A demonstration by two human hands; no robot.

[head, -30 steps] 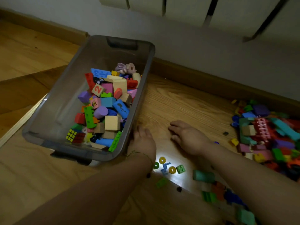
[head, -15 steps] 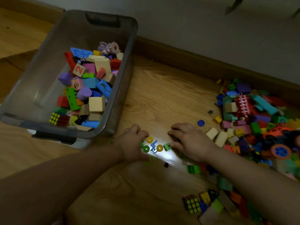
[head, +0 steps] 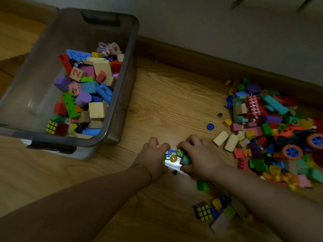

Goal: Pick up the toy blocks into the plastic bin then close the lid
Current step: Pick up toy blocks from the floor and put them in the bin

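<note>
Hands have been drawn together since a second ago: left hand [head: 153,158] and right hand [head: 201,157] now cup small blocks [head: 176,156] on the floor [head: 166,102]. Fingers [head: 191,139] are curled narrow around the cluster; a scoop toward the plastic bin [head: 122,95] is judged imminent, though the large pile [head: 272,130] remains uncollected.

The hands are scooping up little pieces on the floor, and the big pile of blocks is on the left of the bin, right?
Not quite. In the head view the big pile of blocks lies to the right of the bin, not the left. The rest holds: the left hand and right hand are gathering small pieces on the floor.
</note>
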